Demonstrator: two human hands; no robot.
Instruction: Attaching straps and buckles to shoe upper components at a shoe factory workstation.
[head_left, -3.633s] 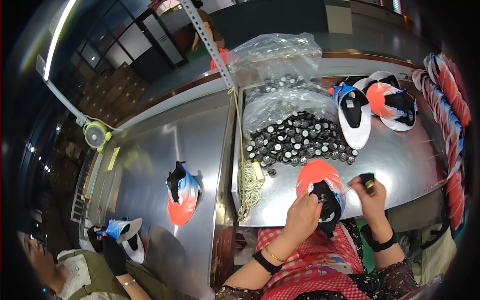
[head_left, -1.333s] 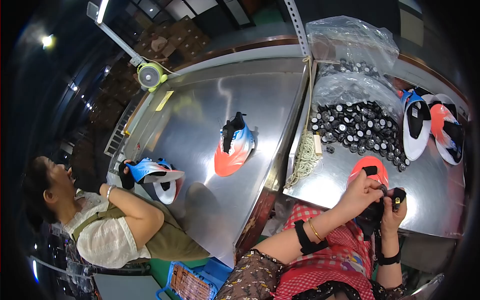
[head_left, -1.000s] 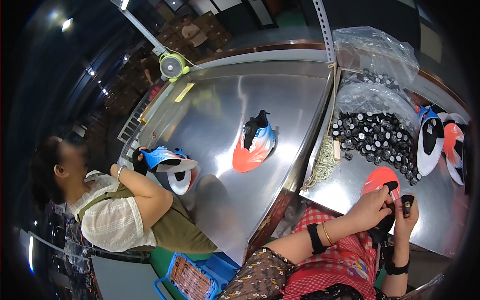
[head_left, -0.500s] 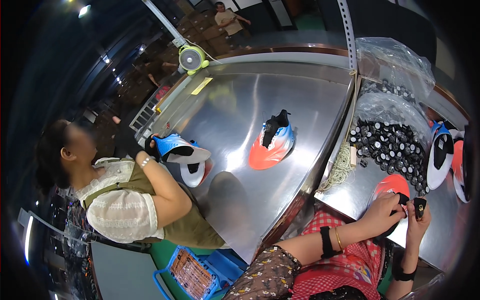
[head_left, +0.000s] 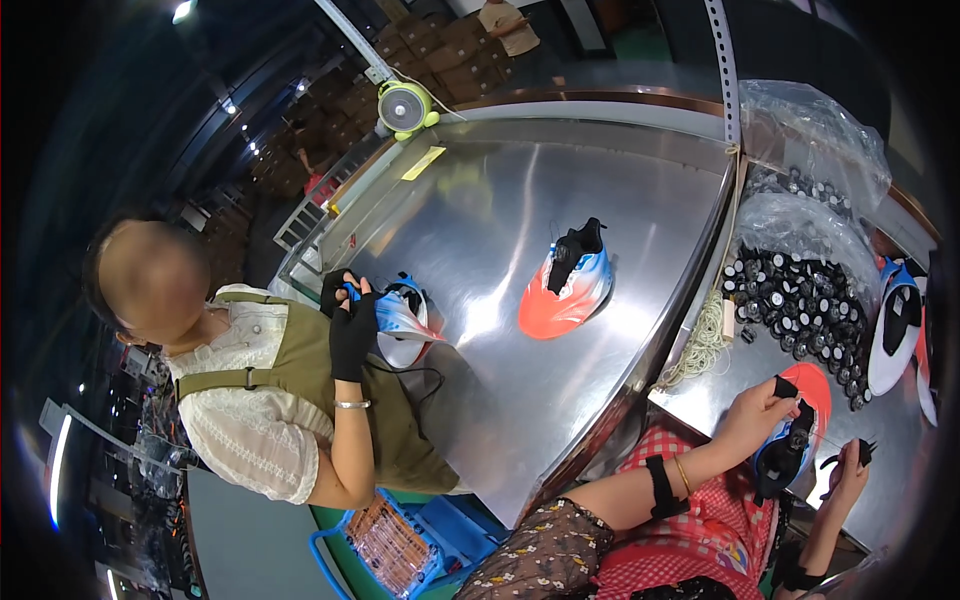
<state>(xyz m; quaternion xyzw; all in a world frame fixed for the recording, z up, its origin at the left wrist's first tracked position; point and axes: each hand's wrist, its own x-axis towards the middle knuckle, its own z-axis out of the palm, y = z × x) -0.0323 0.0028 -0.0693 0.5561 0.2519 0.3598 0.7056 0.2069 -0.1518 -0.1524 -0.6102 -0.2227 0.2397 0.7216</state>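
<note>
A red, white and blue shoe upper (head_left: 808, 388) with a black inside lies at the near edge of the right-hand bench, toe pointing away from me. My left hand (head_left: 755, 418) is closed at its left side, fingers pinched against the edge by the toe, with black covering on a fingertip. To the right of the upper, my right hand (head_left: 850, 482) is closed, its fingertips also partly black. A thin cord (head_left: 828, 442) runs from the upper's opening toward it. Small details between the right fingers are hard to make out.
Many black dials (head_left: 795, 300) lie heaped beside plastic bags (head_left: 815, 130). Left of them is a bundle of pale cord (head_left: 703, 340). More uppers (head_left: 893, 335) stand at right. Another upper (head_left: 565, 285) rests on the metal table (head_left: 450, 240), where a co-worker (head_left: 270, 390) handles one.
My hands, close together over the upper before, have moved apart; the right went down and the cord now shows between them. The co-worker turned and raised a gloved hand to their upper.
</note>
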